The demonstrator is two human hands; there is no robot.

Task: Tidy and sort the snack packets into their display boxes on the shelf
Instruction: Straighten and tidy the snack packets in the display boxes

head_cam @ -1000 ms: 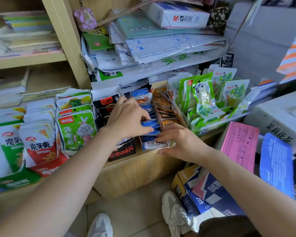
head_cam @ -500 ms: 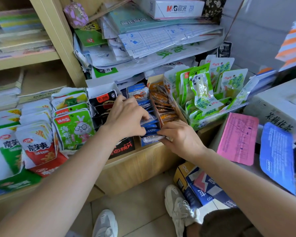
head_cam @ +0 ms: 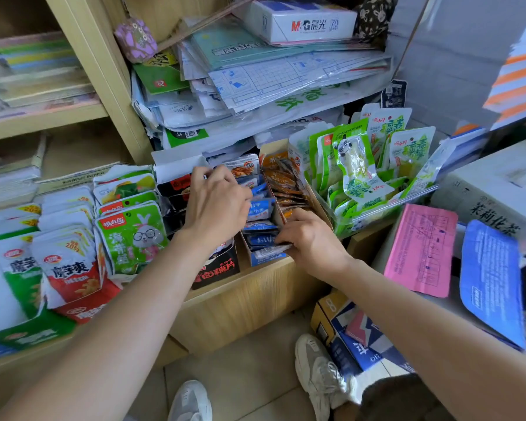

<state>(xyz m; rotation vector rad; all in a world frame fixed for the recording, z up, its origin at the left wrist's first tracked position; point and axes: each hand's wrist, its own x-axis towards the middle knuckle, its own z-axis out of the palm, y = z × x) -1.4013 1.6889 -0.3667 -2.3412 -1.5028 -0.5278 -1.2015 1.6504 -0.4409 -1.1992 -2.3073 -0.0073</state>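
Both hands work the narrow display box (head_cam: 268, 260) of blue packets (head_cam: 260, 208) on the wooden shelf (head_cam: 249, 302), the left hand (head_cam: 216, 205) curled over packets midway along the row and the right hand (head_cam: 312, 241) pinching those at the front lip. The step looks like squaring up this row, between the black box (head_cam: 217, 268) and the brown packets (head_cam: 286, 189). Next, the packets likely need pressing upright and level behind the low front.

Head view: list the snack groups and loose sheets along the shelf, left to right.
green-and-white packets → red-and-white packets → green rabbit packets → black display box → blue packets → brown packets → green panda packets → pink sheet → blue sheet
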